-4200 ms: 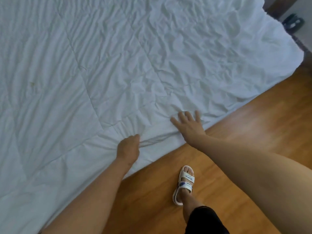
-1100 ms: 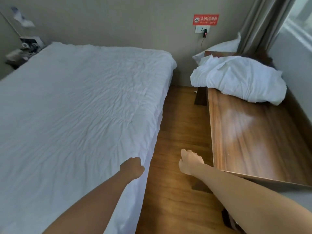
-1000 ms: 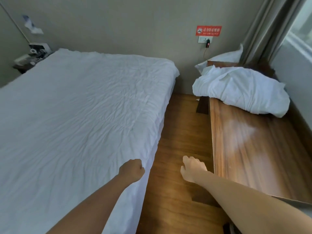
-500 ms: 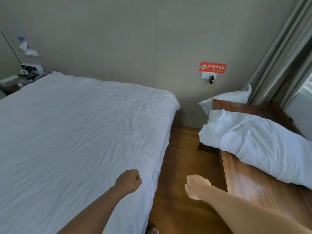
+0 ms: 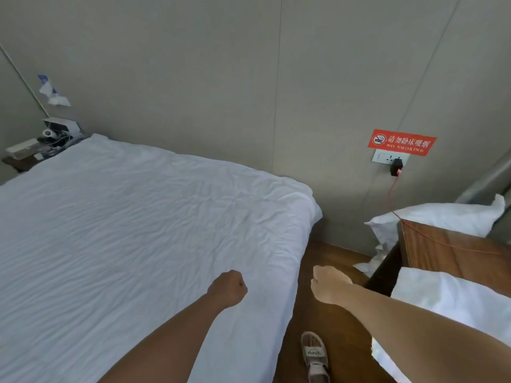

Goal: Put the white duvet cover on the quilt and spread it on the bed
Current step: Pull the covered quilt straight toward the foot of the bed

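Quilt (image 5: 132, 244) lies spread white and wrinkled across the bed, and the white duvet cover (image 5: 453, 308) sits bunched on the wooden table (image 5: 453, 252) at our right, w/ a pillow (image 5: 437, 219) behind it. Our left hand (image 5: 229, 288) hangs clenched over the quilt edge and our right hand (image 5: 329, 286) is curled above the floor, both holding nothing. Cover looks soft, light and floppy, so we'd grab it by corners or the open hem; the narrow floor gap, table corner and red charger cable (image 5: 394, 192) crowd us.

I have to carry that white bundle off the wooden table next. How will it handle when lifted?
The white bundle looks like soft, creased cloth, so it will probably sag and trail, not hold shape. It overhangs the wooden table, so a push may slide it off. Likely light, though bulky.
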